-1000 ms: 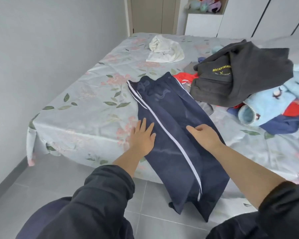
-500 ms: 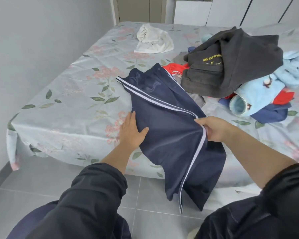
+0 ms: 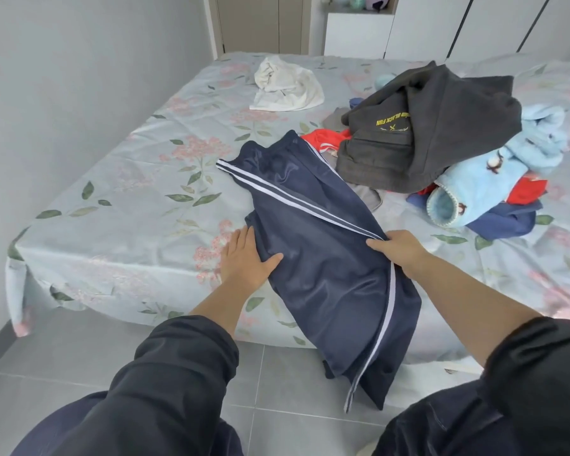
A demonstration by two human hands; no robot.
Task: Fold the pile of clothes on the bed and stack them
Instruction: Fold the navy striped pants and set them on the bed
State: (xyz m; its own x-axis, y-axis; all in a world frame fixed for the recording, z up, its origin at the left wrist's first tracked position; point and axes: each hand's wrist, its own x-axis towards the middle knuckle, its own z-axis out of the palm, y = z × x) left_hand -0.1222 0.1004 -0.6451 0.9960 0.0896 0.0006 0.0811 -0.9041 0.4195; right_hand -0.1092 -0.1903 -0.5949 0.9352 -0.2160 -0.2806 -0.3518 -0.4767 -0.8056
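Navy track trousers [image 3: 313, 245] with white side stripes lie along the near edge of the bed [image 3: 119, 205], their legs hanging over the side toward the floor. My left hand [image 3: 246, 258] lies at the trousers' left edge, thumb on top of the cloth and fingers slipped under it. My right hand [image 3: 399, 250] grips the striped right edge of the trousers. A loose pile of clothes [image 3: 441, 149] sits to the right: a dark grey hoodie on top, a light blue fleece piece [image 3: 484, 189], red and navy garments beneath.
A crumpled white garment [image 3: 285, 85] lies at the far side of the floral sheet. A grey wall runs along the left. White wardrobes and a door stand behind the bed. Grey floor tiles [image 3: 277, 390] lie below the hanging trouser legs.
My right hand has taken hold of the striped edge and drawn it to the right. My left hand went from lying flat on the cloth to holding its left edge.
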